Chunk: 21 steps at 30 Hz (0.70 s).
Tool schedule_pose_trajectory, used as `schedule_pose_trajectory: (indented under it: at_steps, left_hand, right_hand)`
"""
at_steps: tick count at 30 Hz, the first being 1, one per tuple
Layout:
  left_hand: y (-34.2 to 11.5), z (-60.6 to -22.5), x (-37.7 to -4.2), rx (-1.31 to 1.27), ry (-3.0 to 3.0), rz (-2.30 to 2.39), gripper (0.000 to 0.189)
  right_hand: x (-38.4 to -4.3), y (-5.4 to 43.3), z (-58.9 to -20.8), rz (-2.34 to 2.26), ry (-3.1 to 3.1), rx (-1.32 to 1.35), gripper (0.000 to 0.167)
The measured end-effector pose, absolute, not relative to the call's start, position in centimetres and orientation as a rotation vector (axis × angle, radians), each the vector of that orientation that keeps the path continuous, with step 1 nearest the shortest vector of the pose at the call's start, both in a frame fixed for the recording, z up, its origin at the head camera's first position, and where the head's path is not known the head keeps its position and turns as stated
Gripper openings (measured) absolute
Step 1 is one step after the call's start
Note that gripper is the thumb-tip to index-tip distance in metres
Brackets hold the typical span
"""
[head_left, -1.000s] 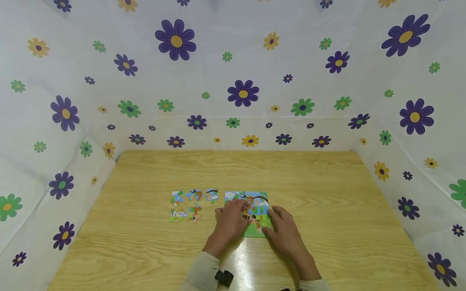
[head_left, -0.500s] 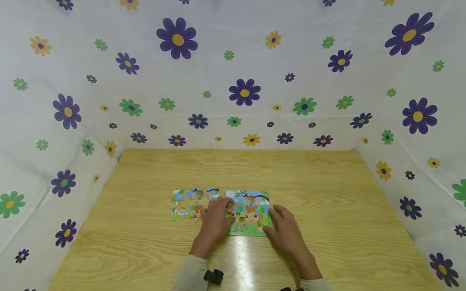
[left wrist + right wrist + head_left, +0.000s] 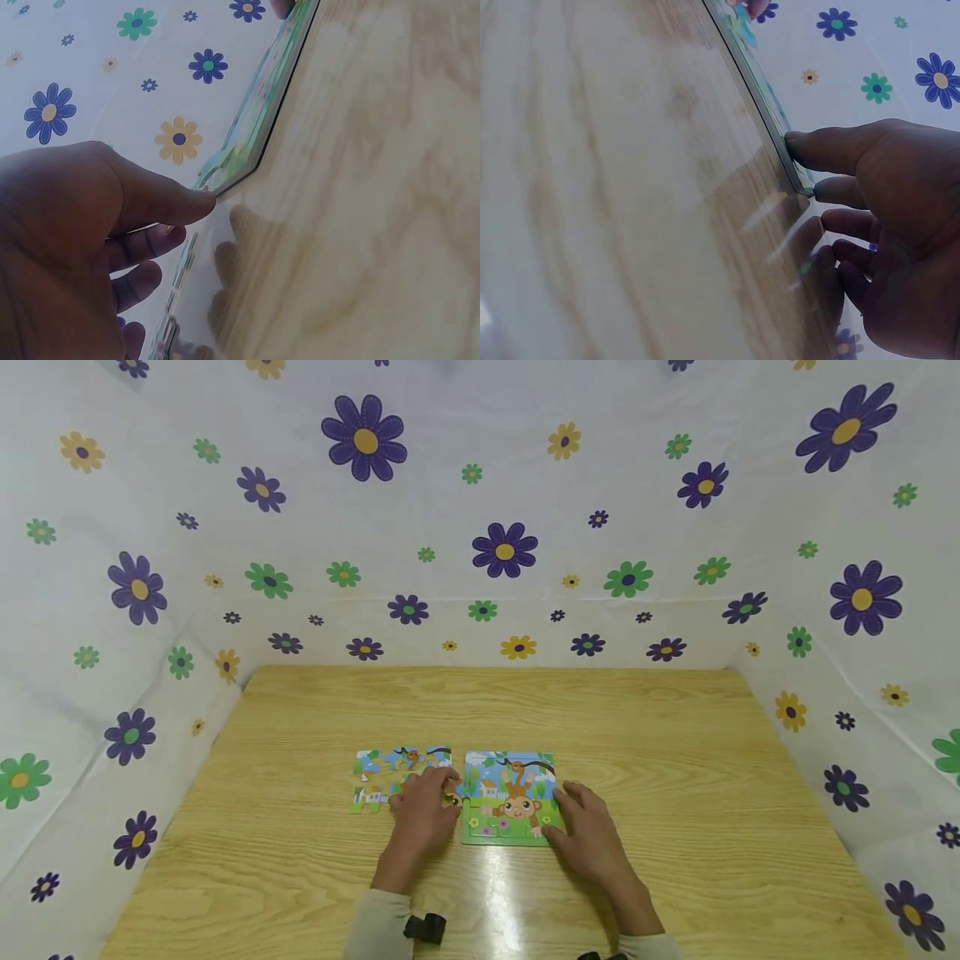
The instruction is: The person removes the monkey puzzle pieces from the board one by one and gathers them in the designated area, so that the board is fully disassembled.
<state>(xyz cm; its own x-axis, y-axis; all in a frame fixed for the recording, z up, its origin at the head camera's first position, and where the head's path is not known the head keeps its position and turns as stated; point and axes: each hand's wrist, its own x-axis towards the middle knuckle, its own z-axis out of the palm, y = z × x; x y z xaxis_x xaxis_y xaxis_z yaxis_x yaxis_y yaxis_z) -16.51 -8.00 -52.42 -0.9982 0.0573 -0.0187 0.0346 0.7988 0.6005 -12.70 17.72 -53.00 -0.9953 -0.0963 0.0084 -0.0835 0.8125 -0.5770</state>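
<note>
In the head view, a puzzle board [image 3: 517, 785] with a cartoon monkey picture lies flat at the table's middle. My left hand [image 3: 423, 810] is just left of it, thumb and index finger pinching a jigsaw piece [image 3: 453, 797] that shows part of a monkey's face and is partly covered. In the left wrist view, my left thumb [image 3: 180, 202] is near the board's corner. My right hand [image 3: 588, 831] touches the board's right edge with thumb and index finger. In the right wrist view, those fingers [image 3: 825, 146] are against the edge, the others off it.
Several loose jigsaw pieces [image 3: 367, 797] lie in rows left of the board, partly hidden by my left hand. The wooden table [image 3: 300, 877] is bounded at back and sides by white flowered cloth [image 3: 435, 510].
My left hand has moved left from over the board to the loose pieces, carrying the pinched jigsaw piece off the board. The right hand stays at the board's right edge.
</note>
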Motion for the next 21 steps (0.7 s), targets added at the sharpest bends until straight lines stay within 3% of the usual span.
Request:
schedule_pose_trajectory:
  at_steps: [21]
  left_hand:
    - [-10.7, -53.0, -16.6, -0.085, 2.967, 0.943, 0.036]
  right_hand:
    - [-12.8, 17.7, -53.2, -0.927, 2.937, -0.115, 0.062]
